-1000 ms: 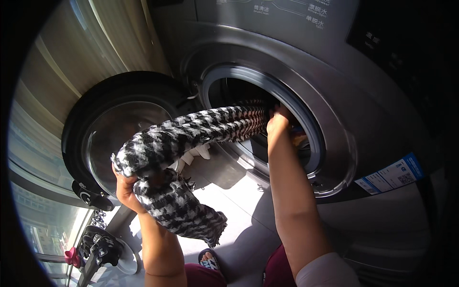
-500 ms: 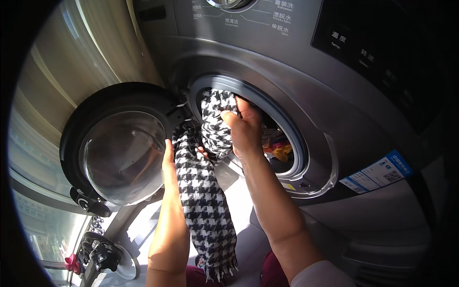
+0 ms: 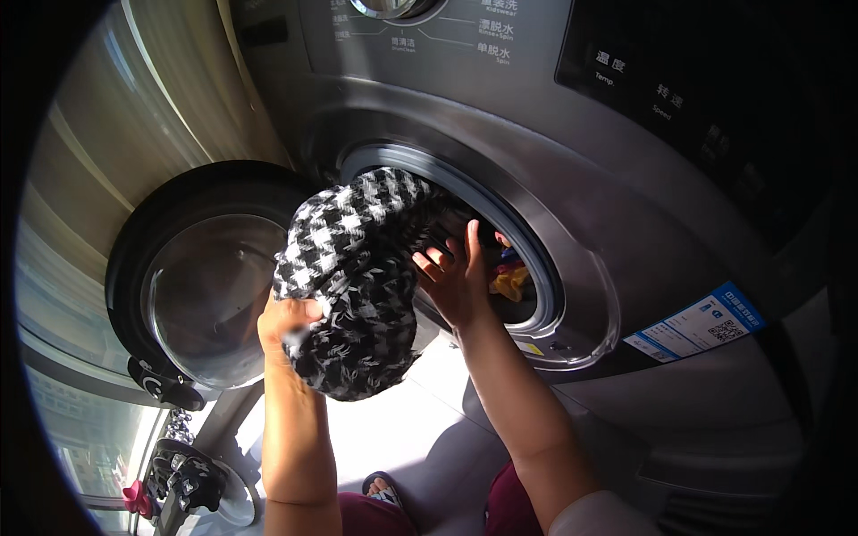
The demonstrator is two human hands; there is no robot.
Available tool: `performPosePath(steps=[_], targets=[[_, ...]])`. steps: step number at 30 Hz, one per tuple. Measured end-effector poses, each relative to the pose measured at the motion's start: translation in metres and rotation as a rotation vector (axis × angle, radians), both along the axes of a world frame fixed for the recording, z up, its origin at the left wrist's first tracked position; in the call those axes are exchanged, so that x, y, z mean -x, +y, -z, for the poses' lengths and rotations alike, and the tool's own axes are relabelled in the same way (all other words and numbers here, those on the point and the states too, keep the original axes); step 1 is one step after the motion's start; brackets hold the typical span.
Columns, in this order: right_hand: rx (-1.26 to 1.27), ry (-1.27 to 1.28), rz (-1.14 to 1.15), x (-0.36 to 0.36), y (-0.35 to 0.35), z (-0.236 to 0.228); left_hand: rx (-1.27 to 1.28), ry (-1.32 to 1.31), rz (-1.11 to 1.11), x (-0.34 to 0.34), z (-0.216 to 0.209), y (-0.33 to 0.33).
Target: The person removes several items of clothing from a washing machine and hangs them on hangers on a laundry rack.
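Fig.: my left hand is clamped on the lower end of the houndstooth scarf, bunched w/ its long axis running up-right to the drum opening. My right hand, fingers spread, presses the scarf's upper end at the rim, so it's nearer the drum. Bright clothes lie inside; washer door hangs open at left.
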State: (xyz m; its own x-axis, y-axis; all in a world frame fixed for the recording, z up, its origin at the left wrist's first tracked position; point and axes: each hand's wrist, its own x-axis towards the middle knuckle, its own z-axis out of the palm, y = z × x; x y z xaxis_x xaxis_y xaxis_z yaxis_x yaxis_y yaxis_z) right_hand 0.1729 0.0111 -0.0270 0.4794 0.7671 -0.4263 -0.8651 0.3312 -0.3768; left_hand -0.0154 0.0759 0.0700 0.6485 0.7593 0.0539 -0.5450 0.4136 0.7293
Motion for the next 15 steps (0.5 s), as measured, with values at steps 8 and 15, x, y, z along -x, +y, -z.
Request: performPosePath(steps=[8,15], targets=[[0.019,-0.533,0.120,0.018,0.023,-0.076,0.253,-0.043,0.036,0.047,0.036,0.012],[-0.409,-1.818,-0.085,0.089,-0.048,-0.093,0.440,-0.105,0.204,0.010,0.017,-0.009]])
